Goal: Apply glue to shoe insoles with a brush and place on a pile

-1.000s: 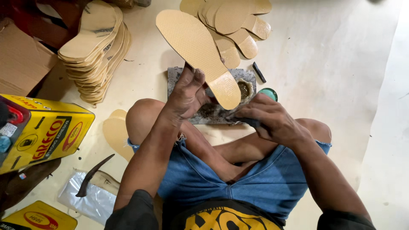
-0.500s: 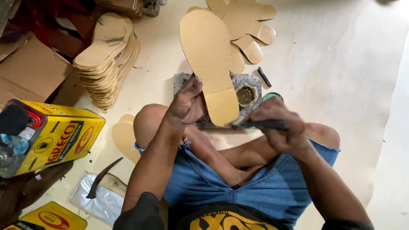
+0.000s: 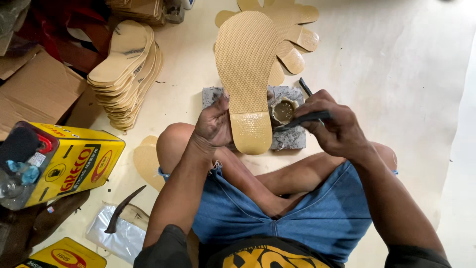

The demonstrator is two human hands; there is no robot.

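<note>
Head view, looking straight down over crossed legs in blue shorts: the left hand [image 3: 214, 124] pinches the heel end of a tan shoe sole [image 3: 246, 74] at its left edge, fingers curled closed around it, keeping the textured face turned up and the toe pointing away, seemingly so the whole surface lies open to the other hand. The heel sits over a grey stone slab [image 3: 287, 139] on the floor, which gives it a firm base. The right hand [image 3: 333, 126] is wrapped shut around a dark, slim tool [image 3: 302, 119], its tip aimed at a small round pot of brownish glue [image 3: 283, 110] standing on the slab just beside the heel, close enough that dipping needs barely any reach. Beyond the sole, more tan cut-outs [image 3: 292, 34] fan out on the pale floor, and a stack of soles [image 3: 126, 69] waits to the left. A yellow adhesive tin [image 3: 74, 161] lies on its side by the left knee, with a curved dark blade [image 3: 123, 208] on a clear plastic bag near it.
</note>
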